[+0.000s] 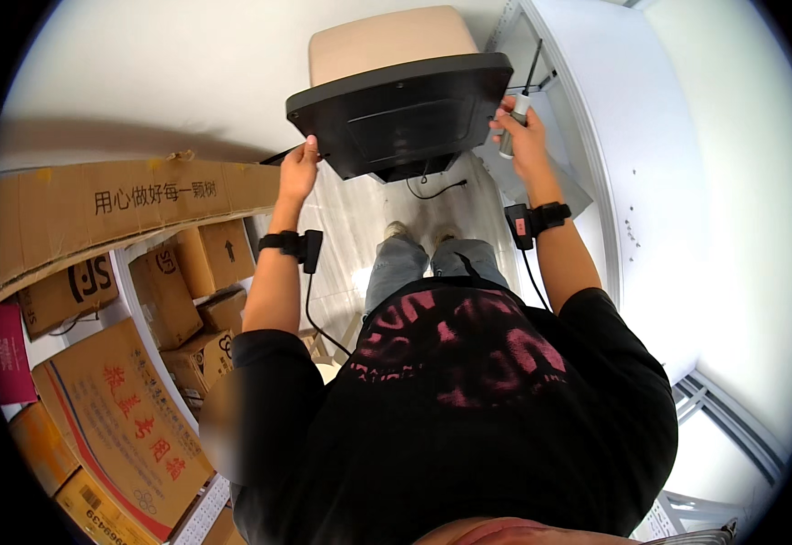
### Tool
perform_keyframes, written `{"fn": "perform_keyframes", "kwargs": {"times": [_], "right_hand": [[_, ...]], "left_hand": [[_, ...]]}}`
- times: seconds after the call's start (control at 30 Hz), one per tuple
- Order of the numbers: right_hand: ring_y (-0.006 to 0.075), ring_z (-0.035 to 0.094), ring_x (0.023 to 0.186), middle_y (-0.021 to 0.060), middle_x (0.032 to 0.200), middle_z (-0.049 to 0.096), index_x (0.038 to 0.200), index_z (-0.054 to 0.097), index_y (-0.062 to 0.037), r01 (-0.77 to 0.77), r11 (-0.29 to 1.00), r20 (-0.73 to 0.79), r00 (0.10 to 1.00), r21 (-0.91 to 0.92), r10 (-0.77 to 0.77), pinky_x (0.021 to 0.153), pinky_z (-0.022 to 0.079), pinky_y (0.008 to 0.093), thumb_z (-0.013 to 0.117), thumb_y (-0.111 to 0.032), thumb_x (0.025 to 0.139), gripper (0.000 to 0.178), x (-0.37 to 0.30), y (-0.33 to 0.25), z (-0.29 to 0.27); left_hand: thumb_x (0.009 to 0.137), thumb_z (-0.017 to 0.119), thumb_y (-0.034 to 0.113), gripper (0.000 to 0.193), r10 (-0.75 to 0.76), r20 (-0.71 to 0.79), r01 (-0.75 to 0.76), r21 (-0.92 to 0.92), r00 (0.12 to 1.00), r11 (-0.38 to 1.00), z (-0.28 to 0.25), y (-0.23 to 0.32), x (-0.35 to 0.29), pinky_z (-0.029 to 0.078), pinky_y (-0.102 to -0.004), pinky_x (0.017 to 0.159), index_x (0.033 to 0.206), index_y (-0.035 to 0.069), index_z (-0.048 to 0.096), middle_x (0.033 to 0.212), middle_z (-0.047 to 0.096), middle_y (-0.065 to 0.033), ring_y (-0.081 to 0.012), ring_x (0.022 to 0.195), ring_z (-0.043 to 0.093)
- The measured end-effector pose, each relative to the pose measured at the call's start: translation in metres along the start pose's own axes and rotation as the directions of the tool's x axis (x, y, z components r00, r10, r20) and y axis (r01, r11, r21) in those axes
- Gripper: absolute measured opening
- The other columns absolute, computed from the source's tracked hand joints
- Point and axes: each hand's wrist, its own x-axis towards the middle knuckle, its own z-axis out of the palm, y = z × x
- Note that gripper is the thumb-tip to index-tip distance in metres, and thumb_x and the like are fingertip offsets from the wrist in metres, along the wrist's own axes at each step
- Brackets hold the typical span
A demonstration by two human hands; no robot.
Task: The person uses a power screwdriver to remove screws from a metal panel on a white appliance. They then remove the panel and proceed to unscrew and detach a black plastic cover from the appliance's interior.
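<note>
A tilted piece with a tan rounded top (387, 41) and a black plastic panel (405, 113) is in front of me; it looks like a padded seat, but its kind is unsure. The panel has small screw points at its corners and faces me. My left hand (299, 168) grips its lower left corner, thumb on the face and other fingers mostly hidden. At the panel's right edge, my right hand (525, 141) is closed around a screwdriver (521, 111) with a grey handle, its dark shaft pointing up. Some of its fingertips reach the panel's edge.
A black cable (437, 193) hangs below the panel, over the pale floor (341, 218). Cardboard boxes (123, 427) fill shelves on my left, under a long carton (132, 195). On my right runs a white metal shelf unit (596, 118). Wrist straps (550, 215) trail cords.
</note>
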Motion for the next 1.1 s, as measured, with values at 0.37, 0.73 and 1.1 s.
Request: {"fn": "perform_keyframes", "kwargs": {"times": [0.37, 0.73, 1.1], "right_hand": [[0.0144, 0.055, 0.062, 0.0076, 0.078, 0.054, 0.11, 0.047, -0.0029, -0.015, 0.999, 0.106, 0.994, -0.044, 0.019, 0.051, 0.045, 0.0272, 0.06, -0.012, 0.083, 0.031, -0.082, -0.042, 0.009], [0.0132, 0.057, 0.063, 0.0068, 0.088, 0.059, 0.119, 0.047, -0.0032, -0.115, 0.992, 0.235, 0.964, -0.047, 0.123, 0.051, 0.043, 0.0243, 0.06, -0.013, 0.082, 0.04, -0.17, -0.022, 0.146], [0.012, 0.054, 0.053, 0.0084, 0.087, 0.059, 0.121, 0.043, -0.0061, -0.214, 0.973, 0.178, 0.964, 0.082, 0.197, 0.041, 0.039, 0.0224, 0.047, -0.017, 0.087, 0.037, -0.189, 0.016, 0.231]], "left_hand": [[0.088, 0.057, 0.043, 0.05, 0.078, 0.271, -0.072, -0.032, 0.959, 0.997, -0.024, 0.009, 0.009, 0.044, -0.0272, 0.075, 0.106, -0.003, 0.061, 0.09, 0.065, -0.0086, -0.0148, 0.084, 0.059], [0.087, 0.059, 0.03, 0.032, 0.416, 0.195, -0.431, 0.041, 0.888, 0.901, -0.042, 0.037, 0.004, 0.044, -0.0314, 0.056, 0.087, -0.001, 0.065, 0.062, 0.06, -0.0104, -0.017, 0.056, 0.055], [0.09, 0.056, 0.026, 0.026, 0.337, 0.38, -0.144, -0.454, 0.862, 0.88, -0.067, 0.058, 0.012, 0.046, -0.0254, 0.065, 0.098, 0.002, 0.062, 0.086, 0.064, -0.0038, -0.0114, 0.073, 0.058]]}}
